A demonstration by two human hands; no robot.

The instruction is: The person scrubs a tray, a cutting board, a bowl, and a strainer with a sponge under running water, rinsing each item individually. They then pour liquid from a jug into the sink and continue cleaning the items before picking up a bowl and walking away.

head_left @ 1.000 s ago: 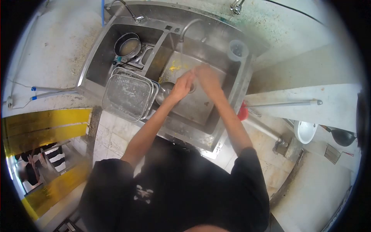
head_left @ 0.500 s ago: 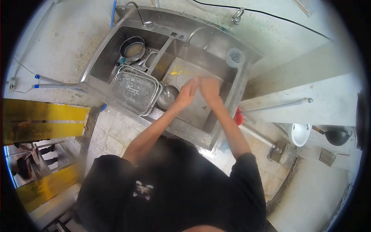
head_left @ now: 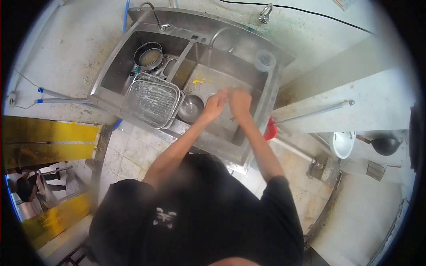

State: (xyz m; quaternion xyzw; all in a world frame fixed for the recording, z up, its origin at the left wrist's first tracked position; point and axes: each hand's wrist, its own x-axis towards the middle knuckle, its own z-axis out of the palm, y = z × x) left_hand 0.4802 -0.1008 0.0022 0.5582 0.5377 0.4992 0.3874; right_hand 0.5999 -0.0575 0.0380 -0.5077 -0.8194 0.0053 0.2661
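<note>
My left hand (head_left: pixel 215 104) and my right hand (head_left: pixel 240 101) are close together over the right basin of a steel sink (head_left: pixel 222 128). Both hands look closed, their fingertips nearly meeting. Blur hides whatever may be between the fingers. Just left of my left hand sits a round metal bowl (head_left: pixel 191 108). Yellow scraps (head_left: pixel 200 80) lie on the basin floor beyond the hands. Wire mesh baskets (head_left: pixel 151 102) are stacked across the left front of the sink.
A dark round pan (head_left: pixel 148 56) stands in the left basin. A clear plastic tub (head_left: pixel 265 60) rests at the sink's right back corner. Faucets (head_left: pixel 216 39) rise along the back. A red object (head_left: pixel 270 129) is right of the sink. Another person (head_left: pixel 27 187) appears at the far left.
The view has shifted slightly, so the sink sits a little further left. My hands stay close together over the basin, with more of the metal bowl showing beside them.
</note>
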